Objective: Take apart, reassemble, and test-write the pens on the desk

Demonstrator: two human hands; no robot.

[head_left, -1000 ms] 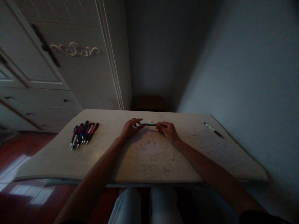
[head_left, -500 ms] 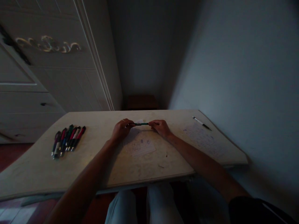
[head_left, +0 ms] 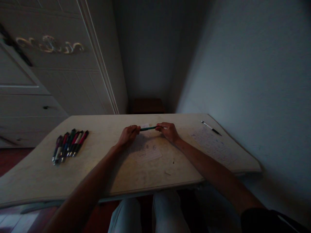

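Note:
A green pen is stretched between my two hands above the far middle of the table. My left hand is closed round its left end, and my right hand pinches its right end. Both ends are hidden by fingers; only the middle of the barrel shows. Just behind the pen lies a small piece of white paper. Nearer to me, below the hands, a paper with handwriting lies flat on the table.
The pale table carries a row of several pens at the left. A white and black pen lies alone at the right, beside scribbled marks. A wall borders the right side, a white cabinet the left.
The pen has tilted, its right end now slightly higher than its left. My left hand has turned and closed more fully round its end; my right hand has risen a little.

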